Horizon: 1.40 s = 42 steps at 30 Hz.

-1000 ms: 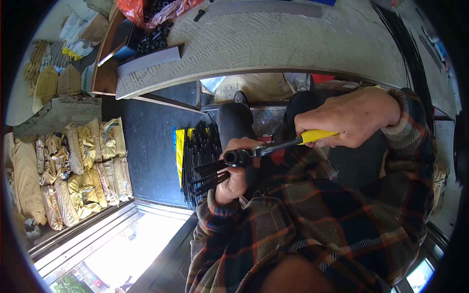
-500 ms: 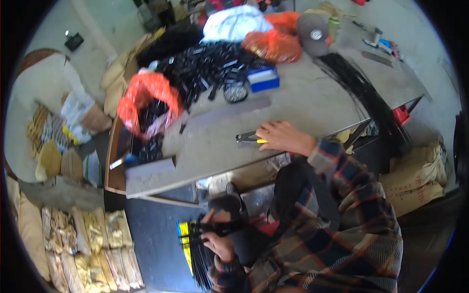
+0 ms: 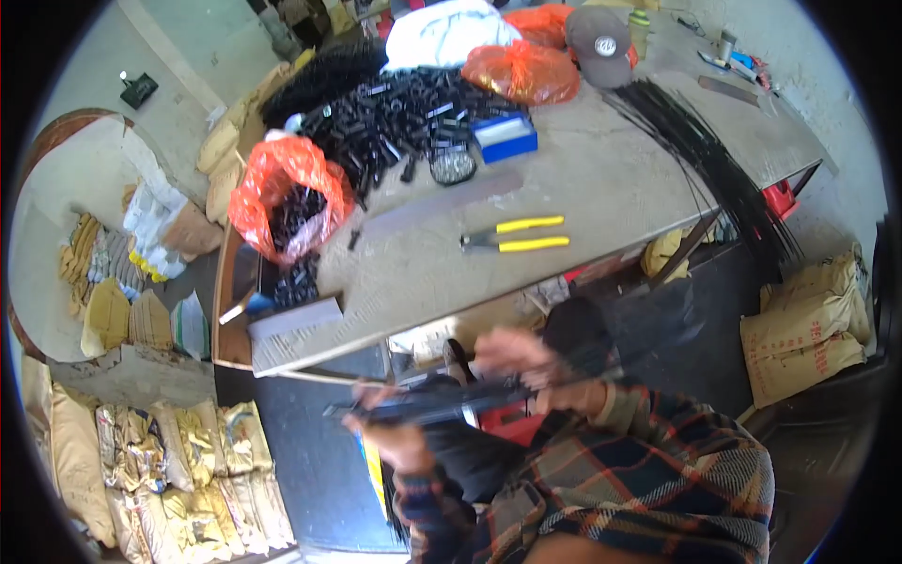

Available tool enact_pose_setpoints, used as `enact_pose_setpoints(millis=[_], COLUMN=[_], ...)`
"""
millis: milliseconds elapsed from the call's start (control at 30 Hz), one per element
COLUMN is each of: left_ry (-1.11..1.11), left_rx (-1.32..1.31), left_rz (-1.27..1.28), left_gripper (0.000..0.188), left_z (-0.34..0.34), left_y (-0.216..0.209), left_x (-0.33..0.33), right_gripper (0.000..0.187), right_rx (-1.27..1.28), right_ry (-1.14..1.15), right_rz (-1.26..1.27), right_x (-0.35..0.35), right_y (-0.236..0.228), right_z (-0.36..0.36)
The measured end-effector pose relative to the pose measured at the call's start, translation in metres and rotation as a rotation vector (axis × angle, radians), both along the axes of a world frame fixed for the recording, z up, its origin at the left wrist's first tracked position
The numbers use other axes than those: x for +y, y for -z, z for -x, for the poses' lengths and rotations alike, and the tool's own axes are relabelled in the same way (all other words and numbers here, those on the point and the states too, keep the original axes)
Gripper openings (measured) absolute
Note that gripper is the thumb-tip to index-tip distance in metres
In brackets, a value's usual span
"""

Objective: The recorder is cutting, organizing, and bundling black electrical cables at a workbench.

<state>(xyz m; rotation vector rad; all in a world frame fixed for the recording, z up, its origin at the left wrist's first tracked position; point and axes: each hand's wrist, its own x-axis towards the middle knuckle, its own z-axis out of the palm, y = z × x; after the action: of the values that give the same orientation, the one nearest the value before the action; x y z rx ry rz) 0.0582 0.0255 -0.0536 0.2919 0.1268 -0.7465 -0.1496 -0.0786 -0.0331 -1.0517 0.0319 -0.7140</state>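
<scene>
My left hand (image 3: 393, 442) is closed around one end of a bundle of thin black strips (image 3: 442, 406), low in front of the table. The bundle slants up to the right across my lap, and its far end is smeared by motion. My right hand (image 3: 554, 381) is at the bundle's middle, with the strips passing between its fingers and palm. Blur hides how firmly it grips. Cutting pliers with yellow handles (image 3: 534, 244) lie on the table, beyond my right hand, their jaws toward the left.
On the grey table (image 3: 413, 273) are a heap of small black parts (image 3: 399, 122), an orange bag (image 3: 246, 221), a blue box (image 3: 507, 141), a cap (image 3: 599, 47) and long black strips (image 3: 700, 155) overhanging its right edge. Sacks (image 3: 803, 329) stand at right, more packages (image 3: 174, 461) at left.
My right hand has let go of the pliers and come back to the black bundle. The bundle has swung up from hanging down to lying across my lap.
</scene>
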Motion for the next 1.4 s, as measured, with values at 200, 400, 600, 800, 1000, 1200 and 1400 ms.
enact_pose_setpoints(millis=[200, 400, 600, 800, 1000, 1200, 1400], left_ry=[0.490, -0.166, -0.159, -0.020, -0.220, 0.399, 0.468], left_rx=[-0.995, -1.290, -1.597, -1.499, -1.664, -0.956, -0.866], left_rz=[-0.533, -0.376, -0.460, -0.705, -0.873, -0.234, -0.256], left_gripper=[0.091, 0.039, 0.034, 0.034, 0.034, 0.026, 0.019], left_z=[0.081, 0.058, 0.052, 0.066, 0.064, 0.032, 0.005], left_y=[0.026, -0.052, -0.078, -0.072, -0.075, -0.064, -0.047], left_x=[0.000, 0.006, 0.019, 0.009, 0.006, -0.001, 0.003], right_gripper=[0.028, 0.026, 0.037, 0.050, 0.032, 0.019, 0.015], right_rx=[0.296, 0.483, 0.341, -0.005, 0.133, 0.260, 0.467], right_ry=[0.316, 0.110, 0.006, 0.214, 0.012, -0.092, -0.399], right_rz=[0.261, 0.499, 0.341, 0.267, -0.048, 0.412, 0.803], right_x=[-0.025, 0.026, 0.030, 0.015, 0.005, -0.032, -0.113], right_y=[0.006, 0.073, 0.053, -0.031, -0.030, -0.054, -0.050], right_z=[-0.035, -0.063, -0.063, -0.063, -0.059, -0.073, -0.163])
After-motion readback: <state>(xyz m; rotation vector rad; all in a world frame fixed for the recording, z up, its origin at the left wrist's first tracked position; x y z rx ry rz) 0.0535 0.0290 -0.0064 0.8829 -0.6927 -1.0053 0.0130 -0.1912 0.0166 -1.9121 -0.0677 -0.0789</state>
